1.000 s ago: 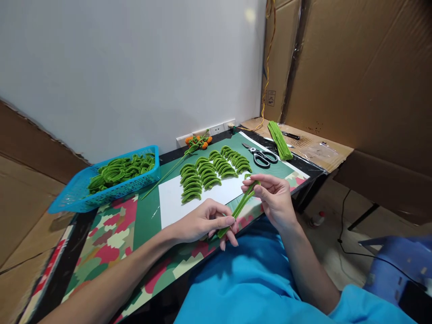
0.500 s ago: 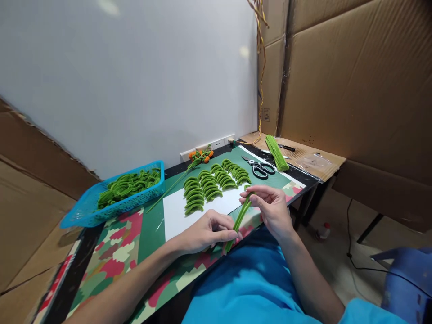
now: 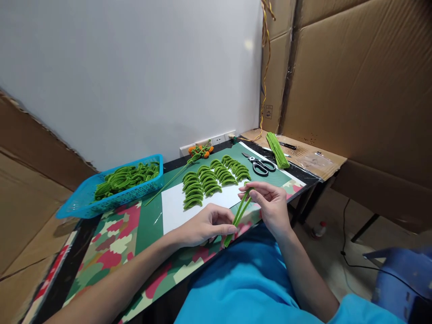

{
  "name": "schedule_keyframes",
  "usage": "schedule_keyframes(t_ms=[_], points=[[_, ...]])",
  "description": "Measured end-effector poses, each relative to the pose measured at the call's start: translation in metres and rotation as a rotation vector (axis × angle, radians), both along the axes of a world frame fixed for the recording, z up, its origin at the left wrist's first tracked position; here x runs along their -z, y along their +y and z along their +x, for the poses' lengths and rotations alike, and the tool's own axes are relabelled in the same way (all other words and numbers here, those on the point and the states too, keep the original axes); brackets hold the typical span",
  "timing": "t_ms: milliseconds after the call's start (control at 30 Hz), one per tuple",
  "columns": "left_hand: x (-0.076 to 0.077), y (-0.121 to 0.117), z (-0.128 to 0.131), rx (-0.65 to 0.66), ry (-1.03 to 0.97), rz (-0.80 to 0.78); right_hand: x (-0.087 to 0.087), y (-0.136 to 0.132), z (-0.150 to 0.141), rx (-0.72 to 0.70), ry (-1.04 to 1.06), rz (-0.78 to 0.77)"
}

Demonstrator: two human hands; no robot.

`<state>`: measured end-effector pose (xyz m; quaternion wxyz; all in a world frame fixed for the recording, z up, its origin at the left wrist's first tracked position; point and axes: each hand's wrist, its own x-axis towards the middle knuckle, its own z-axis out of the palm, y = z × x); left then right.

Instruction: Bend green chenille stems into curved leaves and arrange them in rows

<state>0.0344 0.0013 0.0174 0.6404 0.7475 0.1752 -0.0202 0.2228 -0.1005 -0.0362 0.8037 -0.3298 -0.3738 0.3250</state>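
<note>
Between my hands stretch green pipe cleaners (image 3: 241, 210), slanting down to the left, with a narrow gap between the strands. My left hand (image 3: 216, 222) pinches them near the lower end, which pokes out below the thumb. Thumb and fingers of my right hand (image 3: 269, 202) close on the upper end. Just beyond, several columns of curved green pipe-cleaner pieces (image 3: 193, 190) lie on a white sheet (image 3: 171, 211). Black-handled scissors (image 3: 259, 165) rest open-bladed on the green mat (image 3: 148, 227), behind my right hand.
A blue basket (image 3: 135, 195) of green pieces stands at the left. Orange-and-green flowers (image 3: 201, 152) on a long stem lie at the back. A bundle of green pipe cleaners (image 3: 277, 150) and a black-handled knife (image 3: 288, 146) are at the right, by a cardboard wall (image 3: 357, 81).
The strands between my hands have spread slightly apart, opening a gap. Both hands keep their grip in nearly the same place, and the view has shifted a little.
</note>
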Motion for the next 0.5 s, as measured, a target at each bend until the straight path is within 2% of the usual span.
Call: schedule_keyframes(t_ms=[267,500], points=[[-0.0037,-0.0037,0.0033,-0.002,0.015,-0.008,0.0022,-0.0019,-0.0002,-0.021,-0.066,-0.045],[-0.0005,-0.0024,0.0017,0.014,0.021,0.001,0.0051,-0.0003,0.0030,-0.032,-0.073,-0.046]])
